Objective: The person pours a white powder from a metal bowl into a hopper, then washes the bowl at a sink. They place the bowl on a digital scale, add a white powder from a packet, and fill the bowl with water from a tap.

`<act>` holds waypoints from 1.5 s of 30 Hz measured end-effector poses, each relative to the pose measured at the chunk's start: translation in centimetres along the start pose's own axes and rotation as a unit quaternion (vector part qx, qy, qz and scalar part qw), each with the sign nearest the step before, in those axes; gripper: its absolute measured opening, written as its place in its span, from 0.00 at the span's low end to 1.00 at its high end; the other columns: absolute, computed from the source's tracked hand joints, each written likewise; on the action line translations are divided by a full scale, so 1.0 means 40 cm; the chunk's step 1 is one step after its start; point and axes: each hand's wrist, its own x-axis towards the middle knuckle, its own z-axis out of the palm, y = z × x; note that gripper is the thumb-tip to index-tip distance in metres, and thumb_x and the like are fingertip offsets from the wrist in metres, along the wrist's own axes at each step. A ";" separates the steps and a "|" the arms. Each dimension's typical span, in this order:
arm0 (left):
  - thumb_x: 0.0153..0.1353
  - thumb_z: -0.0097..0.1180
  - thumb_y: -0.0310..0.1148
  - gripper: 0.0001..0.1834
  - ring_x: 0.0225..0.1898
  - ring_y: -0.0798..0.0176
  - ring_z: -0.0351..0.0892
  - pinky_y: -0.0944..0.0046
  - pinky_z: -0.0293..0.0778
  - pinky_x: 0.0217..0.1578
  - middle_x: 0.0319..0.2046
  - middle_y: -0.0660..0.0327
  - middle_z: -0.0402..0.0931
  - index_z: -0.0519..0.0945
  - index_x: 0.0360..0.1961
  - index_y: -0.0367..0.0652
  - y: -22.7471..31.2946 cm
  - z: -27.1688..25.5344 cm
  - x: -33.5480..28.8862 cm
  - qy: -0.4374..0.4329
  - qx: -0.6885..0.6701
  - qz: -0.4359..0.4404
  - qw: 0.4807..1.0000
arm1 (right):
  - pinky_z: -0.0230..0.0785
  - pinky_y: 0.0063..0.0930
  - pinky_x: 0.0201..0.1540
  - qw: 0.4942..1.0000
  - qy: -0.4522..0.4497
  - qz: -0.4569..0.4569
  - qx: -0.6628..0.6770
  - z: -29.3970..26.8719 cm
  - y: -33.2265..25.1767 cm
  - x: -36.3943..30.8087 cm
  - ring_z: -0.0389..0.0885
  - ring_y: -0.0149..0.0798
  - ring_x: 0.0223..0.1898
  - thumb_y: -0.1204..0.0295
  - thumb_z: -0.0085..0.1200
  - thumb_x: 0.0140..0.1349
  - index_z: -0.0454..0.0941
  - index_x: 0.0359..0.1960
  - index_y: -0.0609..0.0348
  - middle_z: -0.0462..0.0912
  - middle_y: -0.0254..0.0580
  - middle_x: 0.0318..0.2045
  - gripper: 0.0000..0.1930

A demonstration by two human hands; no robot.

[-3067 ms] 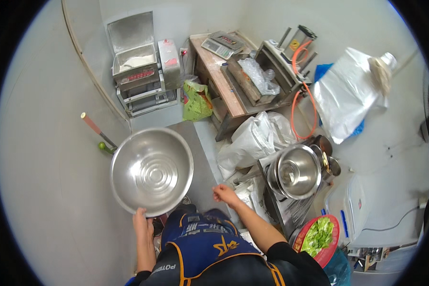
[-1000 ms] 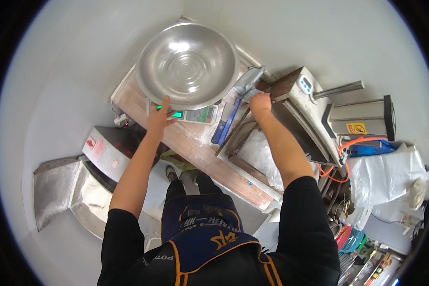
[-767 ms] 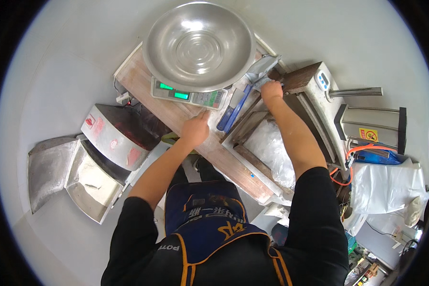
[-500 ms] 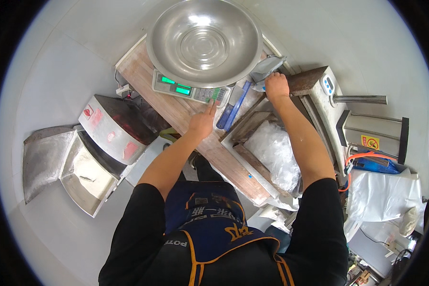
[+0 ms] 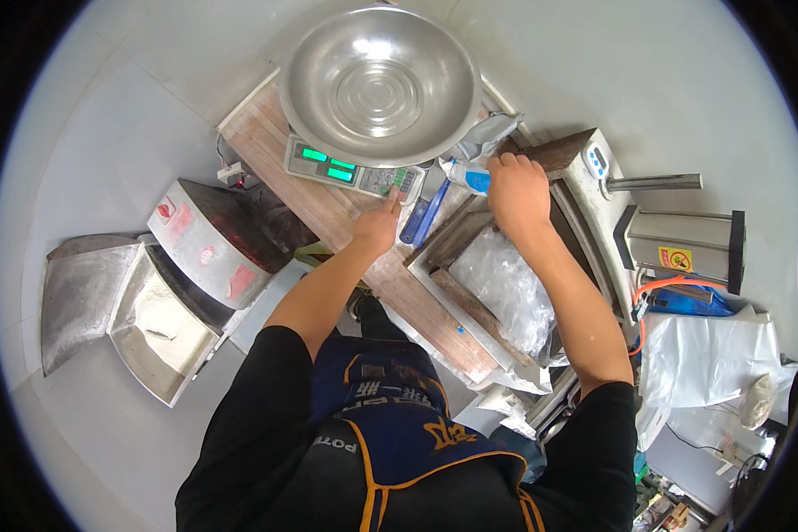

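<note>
Ahead of you, the bowl [image 5: 379,93] sits on the scale [image 5: 355,173], which stands on the surface [image 5: 306,206]. Your left hand [image 5: 379,223] is at the scale's near side, fingers at its keys. Just right of the scale lies a flat tool [image 5: 427,215]; beside that, a packet [image 5: 470,181] is in your right hand [image 5: 519,197]. Nearer you, a plastic bag [image 5: 504,288] lies in a tray [image 5: 433,270]. Farther right come a press [image 5: 607,222] and a plastic sheet [image 5: 705,359]. On your left, a machine housing [image 5: 208,244] stands between the surface and a bin [image 5: 177,383] with powder [image 5: 164,321] in it.

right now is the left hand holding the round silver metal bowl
No, the left hand points at the grey digital scale, apart from the bowl.
</note>
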 end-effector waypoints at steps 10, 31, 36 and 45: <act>0.63 0.45 0.58 0.36 0.60 0.56 0.66 0.50 0.63 0.58 0.60 0.56 0.65 0.60 0.64 0.45 0.169 -0.199 -0.179 -0.258 -0.861 0.042 0.437 | 0.62 0.26 0.26 0.824 -0.114 0.157 0.532 -0.255 0.022 -0.174 0.70 0.28 0.22 0.70 0.55 0.49 0.73 0.22 0.62 0.71 0.36 0.18 0.07; 0.58 0.57 0.24 0.32 0.57 0.57 0.70 0.52 0.68 0.57 0.55 0.57 0.70 0.60 0.63 0.42 0.141 -0.336 -0.378 -0.374 -0.764 0.159 0.502 | 0.55 0.23 0.24 0.822 -0.003 0.173 0.543 -0.451 -0.114 -0.414 0.61 0.24 0.22 0.72 0.57 0.59 0.69 0.21 0.65 0.65 0.33 0.18 0.13; 0.58 0.58 0.25 0.30 0.57 0.55 0.70 0.50 0.66 0.58 0.55 0.57 0.70 0.63 0.61 0.42 0.038 -0.322 -0.347 -0.287 -0.807 0.090 0.509 | 0.56 0.17 0.26 0.734 -0.020 0.204 0.647 -0.381 -0.151 -0.445 0.61 0.19 0.23 0.68 0.58 0.60 0.73 0.28 0.61 0.68 0.25 0.21 0.10; 0.62 0.55 0.33 0.20 0.46 0.64 0.77 0.64 0.76 0.44 0.47 0.60 0.75 0.68 0.53 0.38 -0.220 -0.559 -0.175 0.152 -0.732 0.085 0.659 | 0.58 0.18 0.25 0.688 -0.054 0.245 0.681 -0.204 -0.281 -0.526 0.63 0.20 0.22 0.65 0.57 0.61 0.76 0.32 0.60 0.70 0.26 0.19 0.10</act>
